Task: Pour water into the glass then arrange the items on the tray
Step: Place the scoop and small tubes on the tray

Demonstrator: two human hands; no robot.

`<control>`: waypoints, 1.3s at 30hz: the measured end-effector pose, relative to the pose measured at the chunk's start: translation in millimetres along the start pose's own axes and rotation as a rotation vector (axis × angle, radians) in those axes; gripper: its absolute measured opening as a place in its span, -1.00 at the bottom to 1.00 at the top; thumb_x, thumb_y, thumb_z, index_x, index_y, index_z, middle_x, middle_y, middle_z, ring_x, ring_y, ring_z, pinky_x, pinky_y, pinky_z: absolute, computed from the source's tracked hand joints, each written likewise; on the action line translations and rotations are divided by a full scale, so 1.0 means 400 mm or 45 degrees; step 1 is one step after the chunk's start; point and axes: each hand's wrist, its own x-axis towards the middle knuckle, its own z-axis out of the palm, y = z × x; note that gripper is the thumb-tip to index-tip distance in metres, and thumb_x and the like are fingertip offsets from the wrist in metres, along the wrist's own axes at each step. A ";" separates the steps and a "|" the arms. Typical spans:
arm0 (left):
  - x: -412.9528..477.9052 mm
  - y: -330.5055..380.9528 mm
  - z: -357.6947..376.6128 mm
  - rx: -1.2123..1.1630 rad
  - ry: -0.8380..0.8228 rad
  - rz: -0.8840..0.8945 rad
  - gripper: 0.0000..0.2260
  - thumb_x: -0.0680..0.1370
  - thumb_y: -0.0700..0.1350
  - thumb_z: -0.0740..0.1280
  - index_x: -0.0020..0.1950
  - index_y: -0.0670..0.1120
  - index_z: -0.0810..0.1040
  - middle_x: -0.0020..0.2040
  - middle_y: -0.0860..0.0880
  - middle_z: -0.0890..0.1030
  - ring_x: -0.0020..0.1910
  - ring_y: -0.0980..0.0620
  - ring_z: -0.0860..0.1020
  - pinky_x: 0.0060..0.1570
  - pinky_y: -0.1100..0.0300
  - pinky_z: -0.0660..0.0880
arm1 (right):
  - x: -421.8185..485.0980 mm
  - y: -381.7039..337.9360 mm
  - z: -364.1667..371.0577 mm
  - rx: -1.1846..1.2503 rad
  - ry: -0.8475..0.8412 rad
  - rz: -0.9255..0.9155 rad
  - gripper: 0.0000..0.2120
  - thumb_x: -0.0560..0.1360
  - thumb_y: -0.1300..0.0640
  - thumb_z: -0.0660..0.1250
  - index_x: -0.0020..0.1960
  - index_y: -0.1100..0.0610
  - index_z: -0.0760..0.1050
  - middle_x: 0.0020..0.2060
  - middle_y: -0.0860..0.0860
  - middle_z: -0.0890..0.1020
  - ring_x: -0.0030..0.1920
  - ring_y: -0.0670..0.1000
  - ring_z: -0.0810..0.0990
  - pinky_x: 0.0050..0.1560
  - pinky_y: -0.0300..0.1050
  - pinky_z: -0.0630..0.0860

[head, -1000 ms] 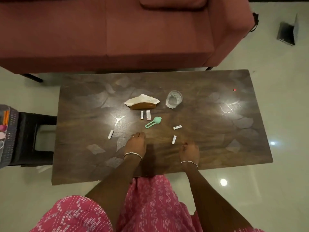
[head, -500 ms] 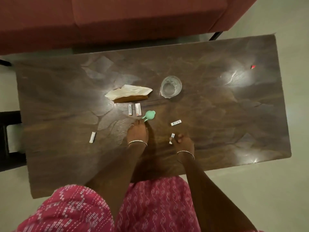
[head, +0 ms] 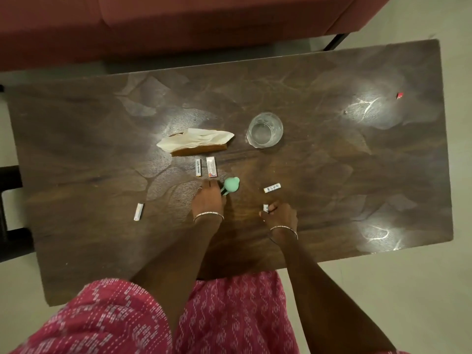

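Observation:
A clear glass (head: 264,130) stands upright near the middle of the dark wooden table (head: 332,175). My left hand (head: 208,200) rests over the handle of a mint-green spoon (head: 231,185), fingers closed around it. My right hand (head: 279,216) pinches a small white sachet (head: 266,207) against the table. Another sachet (head: 272,188) lies just beyond it. Two more sachets (head: 198,167) (head: 211,167) lie side by side below a wooden napkin holder with a white napkin (head: 196,141). A further sachet (head: 138,211) lies to the left. No tray or water container is in view.
A red sofa (head: 178,21) runs along the table's far side. A dark stool (head: 10,200) stands at the left edge. A tiny red scrap (head: 399,95) lies at the table's far right. My pink patterned clothing fills the bottom.
Both hands moved forward from the table's near edge. My left hand reached the green spoon's handle and my right hand closed on the nearest sachet. The camera leaned in closer.

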 end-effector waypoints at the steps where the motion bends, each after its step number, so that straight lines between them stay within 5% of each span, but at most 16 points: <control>1: -0.004 -0.007 0.000 -0.028 -0.029 -0.008 -0.64 0.53 -0.03 0.37 0.27 -0.13 0.45 0.24 -0.13 0.45 0.13 -0.16 0.55 0.04 -0.01 0.52 | -0.005 0.001 0.002 0.007 0.010 -0.010 -0.87 0.35 0.05 0.50 -0.24 0.07 0.59 -0.20 0.08 0.71 -0.03 0.17 0.66 -0.13 -0.15 0.43; 11: -0.055 -0.095 0.037 -0.251 0.015 -0.154 -0.69 0.46 -0.03 0.44 0.13 -0.11 0.50 0.05 -0.11 0.59 0.04 -0.13 0.59 -0.06 0.04 0.50 | -0.056 -0.001 0.049 0.122 0.080 -0.090 -0.69 0.34 0.11 0.47 -0.40 -0.04 0.35 -0.40 0.01 0.63 -0.13 0.16 0.66 -0.14 -0.16 0.44; 21: -0.077 -0.115 0.068 -0.640 0.095 -0.300 -0.79 0.30 -0.08 0.56 -0.26 -0.02 0.54 -0.08 -0.06 0.64 -0.09 -0.10 0.62 -0.20 0.15 0.48 | -0.115 0.045 0.127 0.324 0.192 -0.222 -0.84 0.34 0.12 0.51 -0.24 0.04 0.52 -0.39 -0.01 0.64 -0.25 0.03 0.66 -0.11 -0.10 0.56; 25: -0.134 -0.151 0.090 -0.580 0.055 -0.214 -0.87 0.38 -0.14 0.48 -0.12 -0.11 0.60 -0.06 -0.12 0.62 -0.06 -0.14 0.60 -0.07 0.04 0.55 | -0.158 0.072 0.124 0.332 0.226 -0.227 -0.85 0.33 0.11 0.52 -0.20 0.08 0.56 -0.36 0.02 0.66 -0.25 0.03 0.66 -0.10 -0.11 0.55; 28: -0.205 -0.200 0.098 -0.829 -0.006 -0.210 -0.84 0.42 -0.18 0.47 -0.04 -0.12 0.57 -0.10 -0.18 0.63 -0.07 -0.17 0.59 0.00 0.04 0.51 | -0.216 0.083 0.099 0.369 0.275 -0.201 -0.87 0.33 0.14 0.51 -0.20 0.09 0.58 -0.34 0.04 0.67 -0.24 0.05 0.67 -0.14 -0.15 0.53; 31: -0.309 -0.251 0.075 -1.038 0.014 -0.234 -0.82 0.41 -0.23 0.50 -0.16 -0.13 0.50 -0.25 -0.12 0.52 -0.19 -0.05 0.49 -0.17 0.20 0.36 | -0.304 0.073 0.066 0.436 0.290 -0.198 -0.88 0.34 0.17 0.48 -0.16 0.15 0.59 -0.32 0.09 0.68 -0.23 0.11 0.68 -0.10 -0.01 0.62; 34: -0.419 -0.301 0.044 -1.338 0.077 -0.324 -0.67 0.37 -0.29 0.54 -0.37 -0.10 0.40 -0.36 -0.10 0.47 -0.25 -0.04 0.46 -0.13 0.01 0.48 | -0.390 0.046 0.043 0.441 0.301 -0.230 -0.91 0.35 0.19 0.47 -0.18 0.14 0.58 -0.29 0.10 0.69 -0.16 0.15 0.69 -0.05 -0.05 0.60; 39: -0.600 -0.379 -0.030 -1.761 0.113 -0.444 -0.77 0.41 -0.34 0.49 -0.19 -0.17 0.45 -0.14 -0.22 0.55 -0.09 -0.21 0.58 -0.05 -0.25 0.57 | -0.537 -0.037 0.049 0.382 0.274 -0.385 -0.89 0.44 0.14 0.45 -0.11 0.18 0.65 -0.22 0.17 0.72 -0.07 0.19 0.69 -0.01 -0.03 0.56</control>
